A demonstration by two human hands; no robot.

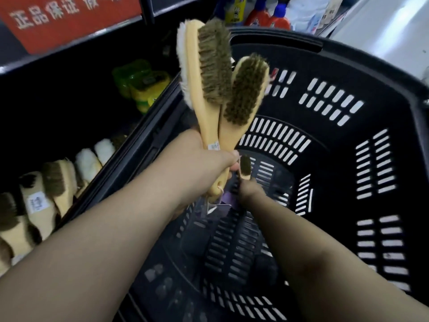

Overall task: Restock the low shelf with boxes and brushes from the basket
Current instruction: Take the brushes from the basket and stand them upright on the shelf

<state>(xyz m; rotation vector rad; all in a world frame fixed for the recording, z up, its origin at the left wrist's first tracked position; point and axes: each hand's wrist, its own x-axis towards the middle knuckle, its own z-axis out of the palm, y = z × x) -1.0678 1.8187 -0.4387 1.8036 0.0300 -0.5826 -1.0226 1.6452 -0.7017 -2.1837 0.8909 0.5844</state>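
Note:
My left hand (204, 163) grips the handles of a bunch of wooden brushes (216, 73) with brown and white bristles, held upright over the rim of the black slotted basket (348, 73). My right hand (249, 189) reaches deep into the basket and pinches another small brush (245, 167) near the bottom. Its fingers are partly hidden by my left hand. On the low shelf to the left lies a row of similar brushes (58, 182).
Green and yellow packs (141, 82) sit at the back of the low shelf. A red sign with white characters (69, 17) hangs on the shelf edge above. Bottles (267, 15) stand beyond the basket's far rim.

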